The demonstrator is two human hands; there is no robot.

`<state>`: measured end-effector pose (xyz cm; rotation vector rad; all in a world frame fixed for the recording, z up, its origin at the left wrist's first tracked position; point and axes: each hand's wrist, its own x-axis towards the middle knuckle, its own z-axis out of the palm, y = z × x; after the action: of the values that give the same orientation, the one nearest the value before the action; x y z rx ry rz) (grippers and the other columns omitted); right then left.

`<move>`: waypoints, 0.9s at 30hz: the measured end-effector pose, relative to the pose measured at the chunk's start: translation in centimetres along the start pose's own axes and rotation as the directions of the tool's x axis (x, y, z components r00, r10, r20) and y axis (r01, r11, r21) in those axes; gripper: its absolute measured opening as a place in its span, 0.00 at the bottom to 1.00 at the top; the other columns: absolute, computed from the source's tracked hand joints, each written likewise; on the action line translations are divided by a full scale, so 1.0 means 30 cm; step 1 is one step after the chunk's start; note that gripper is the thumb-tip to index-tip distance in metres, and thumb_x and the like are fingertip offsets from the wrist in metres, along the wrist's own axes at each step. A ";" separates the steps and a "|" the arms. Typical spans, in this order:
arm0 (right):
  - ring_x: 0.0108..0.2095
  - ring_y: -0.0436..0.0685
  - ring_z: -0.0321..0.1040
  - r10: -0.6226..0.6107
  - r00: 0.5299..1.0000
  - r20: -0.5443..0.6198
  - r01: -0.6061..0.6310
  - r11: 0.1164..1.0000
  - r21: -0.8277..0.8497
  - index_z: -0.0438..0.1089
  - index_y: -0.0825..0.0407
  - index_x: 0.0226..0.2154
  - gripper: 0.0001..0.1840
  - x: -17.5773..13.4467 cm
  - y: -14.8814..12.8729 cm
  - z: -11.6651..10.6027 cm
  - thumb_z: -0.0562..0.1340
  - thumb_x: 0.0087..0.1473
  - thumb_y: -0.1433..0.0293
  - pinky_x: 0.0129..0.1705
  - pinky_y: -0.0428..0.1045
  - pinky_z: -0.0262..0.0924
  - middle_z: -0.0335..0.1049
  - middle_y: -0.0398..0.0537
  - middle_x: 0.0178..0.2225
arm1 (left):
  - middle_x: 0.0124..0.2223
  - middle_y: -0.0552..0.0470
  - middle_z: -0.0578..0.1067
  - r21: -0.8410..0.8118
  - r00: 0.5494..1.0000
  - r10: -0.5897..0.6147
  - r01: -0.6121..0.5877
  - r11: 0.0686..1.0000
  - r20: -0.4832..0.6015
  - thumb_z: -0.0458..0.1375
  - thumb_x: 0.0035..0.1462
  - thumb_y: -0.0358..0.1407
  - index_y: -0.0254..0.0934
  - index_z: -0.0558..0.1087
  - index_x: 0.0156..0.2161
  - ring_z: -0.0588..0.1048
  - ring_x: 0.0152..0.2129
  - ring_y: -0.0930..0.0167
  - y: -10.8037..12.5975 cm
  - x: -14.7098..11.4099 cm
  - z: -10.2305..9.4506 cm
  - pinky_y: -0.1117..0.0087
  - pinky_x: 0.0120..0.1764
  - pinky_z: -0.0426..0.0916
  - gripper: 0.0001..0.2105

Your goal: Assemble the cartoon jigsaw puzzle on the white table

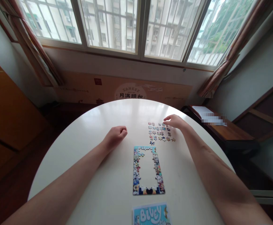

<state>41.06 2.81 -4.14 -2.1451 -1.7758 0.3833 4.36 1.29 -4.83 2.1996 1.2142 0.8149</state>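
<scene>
My left hand (116,135) rests on the white table as a loose fist, with nothing visible in it. My right hand (174,121) reaches over the upper right of the loose jigsaw pieces (153,128), its thumb and forefinger stretched out slightly apart at the top row. Whether a fingertip touches a piece is too small to tell. Rows of small colourful pieces lie there, partly covered by the hand. Closer to me lies the jigsaw puzzle frame (136,168), its joined border surrounding a bare middle. A few pieces join its inner top left corner.
A blue Bluey picture card (151,215) lies at the near edge of view. The round white table (63,150) curves away towards a window (113,25). Right of it stand a wooden chair (230,131) with papers (201,111) on it.
</scene>
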 end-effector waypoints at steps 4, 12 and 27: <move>0.42 0.61 0.76 -0.005 1.000 0.018 0.005 0.999 -0.037 0.83 0.48 0.37 0.12 0.005 -0.006 0.004 0.71 0.47 0.63 0.43 0.48 0.67 0.82 0.49 0.40 | 0.19 0.55 0.67 -0.001 1.000 -0.011 0.011 1.000 0.001 0.46 0.50 0.38 0.41 0.63 0.21 0.67 0.23 0.68 0.000 -0.002 0.001 0.69 0.29 0.60 0.09; 0.38 0.61 0.76 0.004 1.000 0.018 -0.003 0.998 -0.057 0.82 0.49 0.30 0.07 0.019 -0.011 0.020 0.71 0.43 0.67 0.39 0.48 0.66 0.81 0.49 0.35 | 0.19 0.55 0.67 0.005 1.000 -0.026 0.026 1.000 0.010 0.46 0.49 0.38 0.40 0.63 0.21 0.67 0.22 0.70 -0.009 -0.002 0.009 0.70 0.27 0.60 0.09; 0.29 0.56 0.73 -0.036 0.998 0.051 0.024 0.976 0.217 0.77 0.53 0.25 0.04 0.001 -0.030 -0.021 0.71 0.41 0.71 0.29 0.47 0.64 0.79 0.48 0.27 | 0.19 0.55 0.67 0.010 1.000 -0.016 0.016 1.000 -0.008 0.46 0.50 0.37 0.40 0.63 0.22 0.67 0.23 0.69 0.003 -0.011 0.008 0.70 0.28 0.62 0.10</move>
<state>40.50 2.94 -3.20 -1.9717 -1.7068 0.6043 4.43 0.92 -5.04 2.1936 1.2408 0.8136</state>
